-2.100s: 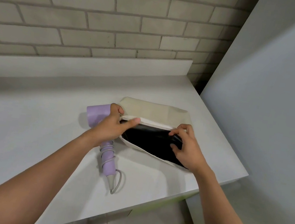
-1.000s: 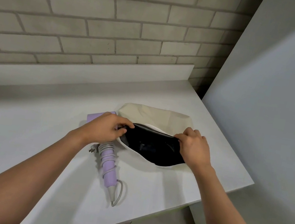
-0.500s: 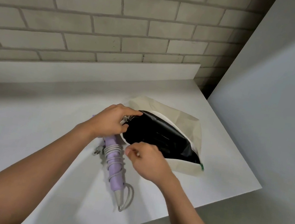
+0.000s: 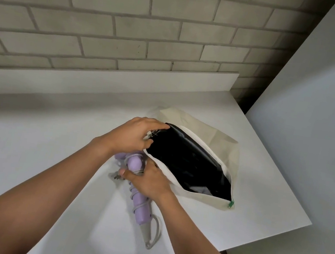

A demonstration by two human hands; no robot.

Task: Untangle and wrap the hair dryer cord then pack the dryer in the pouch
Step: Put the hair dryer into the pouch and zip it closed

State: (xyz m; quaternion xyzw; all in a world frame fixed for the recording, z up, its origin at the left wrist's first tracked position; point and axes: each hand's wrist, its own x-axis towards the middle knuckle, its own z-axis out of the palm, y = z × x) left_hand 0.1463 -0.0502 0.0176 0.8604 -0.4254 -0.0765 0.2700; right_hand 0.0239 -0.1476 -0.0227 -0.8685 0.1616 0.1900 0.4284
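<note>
- Left hand (image 4: 132,136) pinches pouch (image 4: 211,139) mouth open.
- Right hand (image 4: 147,182) wraps around cord-wound dryer (image 4: 140,208) on counter (image 4: 24,146), beside pouch.
- Risk: loose cord loop (image 4: 155,231) may snag the opening.

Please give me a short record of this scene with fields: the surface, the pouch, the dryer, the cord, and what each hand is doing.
surface: white counter against a brick wall
pouch: cream pouch with black lining, lying on the counter, mouth open
dryer: purple hair dryer, lying on the counter outside the pouch
cord: grey cord wound around the dryer handle, a loop at the end
left hand: left hand holds the pouch's opening edge
right hand: right hand grips the dryer handle
</note>
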